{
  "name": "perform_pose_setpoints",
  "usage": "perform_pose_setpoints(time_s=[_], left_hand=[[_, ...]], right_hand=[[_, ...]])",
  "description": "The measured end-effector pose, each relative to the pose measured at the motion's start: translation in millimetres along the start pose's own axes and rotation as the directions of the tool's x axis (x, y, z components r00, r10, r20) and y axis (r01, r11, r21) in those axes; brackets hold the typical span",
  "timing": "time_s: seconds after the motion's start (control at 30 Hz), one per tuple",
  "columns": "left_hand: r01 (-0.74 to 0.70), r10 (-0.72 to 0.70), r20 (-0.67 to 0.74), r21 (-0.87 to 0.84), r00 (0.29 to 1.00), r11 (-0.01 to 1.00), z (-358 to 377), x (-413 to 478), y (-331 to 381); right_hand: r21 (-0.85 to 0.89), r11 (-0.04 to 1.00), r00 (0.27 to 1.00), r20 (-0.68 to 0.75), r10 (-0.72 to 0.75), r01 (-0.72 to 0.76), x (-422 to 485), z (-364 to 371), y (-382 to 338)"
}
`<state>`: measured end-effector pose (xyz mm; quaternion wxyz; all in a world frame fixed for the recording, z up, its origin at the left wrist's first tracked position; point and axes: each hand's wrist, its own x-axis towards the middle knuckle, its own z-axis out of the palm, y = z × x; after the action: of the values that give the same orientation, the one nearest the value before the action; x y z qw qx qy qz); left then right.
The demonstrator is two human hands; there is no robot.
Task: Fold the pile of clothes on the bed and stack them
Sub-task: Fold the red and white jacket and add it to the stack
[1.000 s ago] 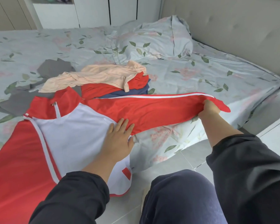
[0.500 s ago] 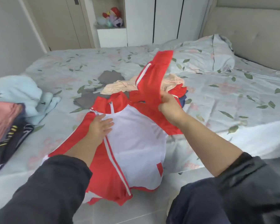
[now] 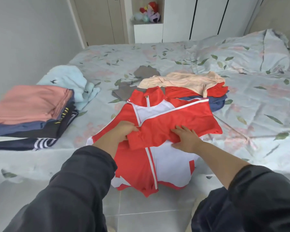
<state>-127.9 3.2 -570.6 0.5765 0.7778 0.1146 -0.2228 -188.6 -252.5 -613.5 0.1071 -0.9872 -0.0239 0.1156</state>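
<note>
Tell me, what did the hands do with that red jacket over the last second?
The right hand swung the red sleeve up from the right and laid it leftward across the white chest of the jacket, then let go; it now rests flat on it. The left hand left the chest and grips the sleeve's end. The unfolded pile behind stayed put.

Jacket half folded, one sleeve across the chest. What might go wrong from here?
1. The jacket hem hangs past the bed edge, so it may slide to the floor.
2. The sleeve lies against the unfolded pile, so the next fold may drag those clothes along.
</note>
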Motion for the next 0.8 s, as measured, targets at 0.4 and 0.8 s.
perform_pose_setpoints(time_s=[0.4, 0.8], left_hand=[[0.043, -0.434, 0.46, 0.647, 0.774, 0.762, -100, -37, -3], [-0.328, 0.318, 0.155, 0.715, 0.935, 0.618, 29, -2, -3]], right_hand=[[0.685, 0.702, 0.978, -0.074, -0.197, 0.193, -2, -60, -72], [0.665, 0.67, 0.66, -0.345, 0.667, -0.33, -6, -27, 23]])
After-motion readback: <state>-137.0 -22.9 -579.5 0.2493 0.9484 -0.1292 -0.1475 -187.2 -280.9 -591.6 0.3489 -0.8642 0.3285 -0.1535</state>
